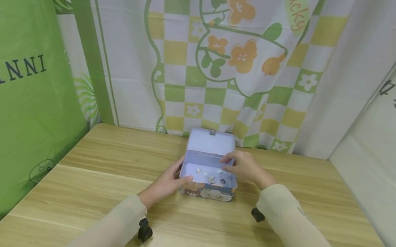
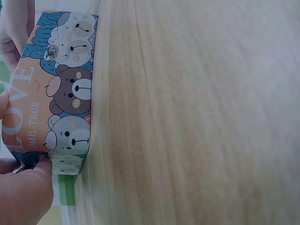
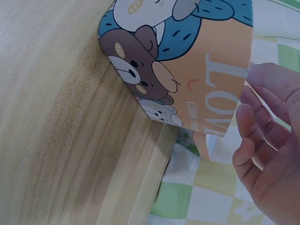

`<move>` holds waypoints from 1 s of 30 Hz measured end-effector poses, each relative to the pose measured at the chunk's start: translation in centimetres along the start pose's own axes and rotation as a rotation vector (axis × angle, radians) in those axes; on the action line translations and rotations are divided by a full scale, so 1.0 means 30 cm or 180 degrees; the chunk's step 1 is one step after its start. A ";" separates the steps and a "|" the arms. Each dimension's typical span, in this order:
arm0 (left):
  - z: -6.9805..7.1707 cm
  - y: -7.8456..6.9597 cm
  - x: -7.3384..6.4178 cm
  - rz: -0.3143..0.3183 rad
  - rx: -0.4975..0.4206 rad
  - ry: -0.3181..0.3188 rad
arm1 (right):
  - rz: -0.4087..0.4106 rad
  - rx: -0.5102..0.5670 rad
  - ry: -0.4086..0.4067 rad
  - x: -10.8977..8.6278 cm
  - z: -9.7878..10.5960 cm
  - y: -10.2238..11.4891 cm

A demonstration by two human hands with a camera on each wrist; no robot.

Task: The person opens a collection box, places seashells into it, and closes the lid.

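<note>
A small tin box (image 1: 216,193) printed with cartoon bears stands on the table, its lid (image 1: 203,143) raised at the back. Several small pale pieces (image 1: 198,170) and a darker piece (image 1: 223,181) lie inside; their kind is too small to tell. My left hand (image 1: 165,182) holds the box's left side, the thumb at the front rim. Over the right part of the box is my right hand (image 1: 248,167), fingers loosely bent and reaching inward. Nothing shows between them, though the box wall (image 3: 201,84) hides some fingertips in the right wrist view.
The wooden table (image 1: 205,237) reaches back to a checked curtain (image 1: 205,95) just behind the box. A green cloth (image 1: 14,124) hangs at the left, with a thin dark cable (image 1: 42,167) near the table's left edge. White cloth (image 1: 384,164) hangs at the right.
</note>
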State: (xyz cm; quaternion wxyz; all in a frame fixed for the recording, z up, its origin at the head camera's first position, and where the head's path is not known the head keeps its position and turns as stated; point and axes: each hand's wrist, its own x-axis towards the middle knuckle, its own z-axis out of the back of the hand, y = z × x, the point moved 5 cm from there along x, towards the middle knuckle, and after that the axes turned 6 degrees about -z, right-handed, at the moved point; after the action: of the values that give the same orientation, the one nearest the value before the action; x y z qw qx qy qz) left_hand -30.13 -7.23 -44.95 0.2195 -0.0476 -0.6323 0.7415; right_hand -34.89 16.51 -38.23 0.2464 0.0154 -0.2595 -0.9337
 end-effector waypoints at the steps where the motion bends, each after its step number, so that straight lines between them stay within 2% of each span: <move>1: -0.001 -0.002 0.000 -0.0004 0.0000 0.0003 | 0.0005 -0.0001 -0.0006 -0.002 0.002 0.001; 13: -0.003 -0.007 0.003 -0.0071 -0.0004 0.0056 | 0.0195 0.0004 -0.0196 -0.064 0.048 -0.020; 20: -0.003 -0.012 0.000 -0.0039 -0.0021 0.0053 | 0.0026 0.0045 -0.0256 -0.119 0.098 -0.071; 26: -0.002 -0.013 -0.001 0.0021 0.0018 0.0031 | 0.0012 0.0139 -0.0231 -0.179 0.131 -0.119; 30: -0.003 -0.012 -0.004 0.0016 0.0022 0.0028 | -0.0157 0.0178 -0.0180 -0.222 0.149 -0.154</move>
State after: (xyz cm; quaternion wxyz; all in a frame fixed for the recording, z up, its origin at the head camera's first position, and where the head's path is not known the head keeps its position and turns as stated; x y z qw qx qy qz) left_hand -29.91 -7.16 -44.64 0.2206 -0.0518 -0.6286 0.7440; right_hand -31.82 25.20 -37.31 0.2154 0.0023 -0.2918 -0.9319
